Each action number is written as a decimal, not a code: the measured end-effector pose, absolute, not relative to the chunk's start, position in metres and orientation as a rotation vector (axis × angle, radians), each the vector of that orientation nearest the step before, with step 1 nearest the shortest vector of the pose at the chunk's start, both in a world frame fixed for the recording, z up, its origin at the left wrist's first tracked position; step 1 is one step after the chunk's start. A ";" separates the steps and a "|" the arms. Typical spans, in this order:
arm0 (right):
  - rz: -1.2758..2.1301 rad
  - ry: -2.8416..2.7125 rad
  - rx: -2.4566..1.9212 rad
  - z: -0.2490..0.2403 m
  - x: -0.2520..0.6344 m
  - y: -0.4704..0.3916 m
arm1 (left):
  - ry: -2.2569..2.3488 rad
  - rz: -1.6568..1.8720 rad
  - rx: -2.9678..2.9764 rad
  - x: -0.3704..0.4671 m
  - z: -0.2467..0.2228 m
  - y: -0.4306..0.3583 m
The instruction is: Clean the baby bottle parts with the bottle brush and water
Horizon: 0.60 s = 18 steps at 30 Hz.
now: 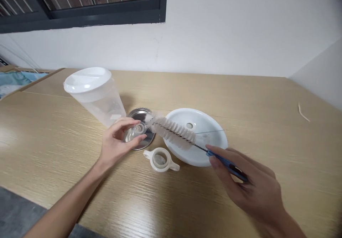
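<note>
Between the thumb and fingers of my left hand (117,143) is a clear bottle nipple (139,128), its opening turned up. Beneath it lies a shiny round metal dish (145,143). My right hand (248,181) grips the blue handle of a bottle brush (173,131), whose white bristles point left over a white oval dish (187,156). The bristle tip is close beside the nipple; whether they touch I cannot tell. A white two-handled bottle collar (160,159) rests on the table between my hands. Inside its ring sits something pale that I cannot make out.
A translucent plastic pitcher (98,99) with a white lid stands behind my left hand. A thin wire (211,131) lies across the white dish. Far right on the wooden table (267,99) is a pale curved strip (303,112). The wall and a dark-framed window (107,15) border the back.
</note>
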State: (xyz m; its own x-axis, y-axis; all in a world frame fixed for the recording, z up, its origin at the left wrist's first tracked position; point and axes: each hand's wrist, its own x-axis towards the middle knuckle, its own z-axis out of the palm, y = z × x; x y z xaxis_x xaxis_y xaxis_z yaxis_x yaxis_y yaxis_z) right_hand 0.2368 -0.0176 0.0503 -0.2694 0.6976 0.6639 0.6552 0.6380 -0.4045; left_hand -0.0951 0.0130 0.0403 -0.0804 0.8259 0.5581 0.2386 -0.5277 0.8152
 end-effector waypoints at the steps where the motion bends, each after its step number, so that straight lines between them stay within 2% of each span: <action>1: 0.069 -1.971 -1.066 0.049 0.236 -0.018 | 1.146 1.648 1.744 -0.095 0.040 0.013; 18: 0.127 -2.021 -1.011 0.057 0.229 -0.018 | 1.271 1.726 1.547 -0.081 0.047 0.008</action>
State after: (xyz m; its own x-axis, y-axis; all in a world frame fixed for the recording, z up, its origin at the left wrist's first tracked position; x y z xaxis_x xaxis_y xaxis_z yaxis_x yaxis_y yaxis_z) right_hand 0.2285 -0.0177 0.0573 -0.3115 0.6968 0.6461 0.6106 0.6678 -0.4257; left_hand -0.0807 0.0076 0.0466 -0.2350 0.8406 0.4880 0.2169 -0.4441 0.8693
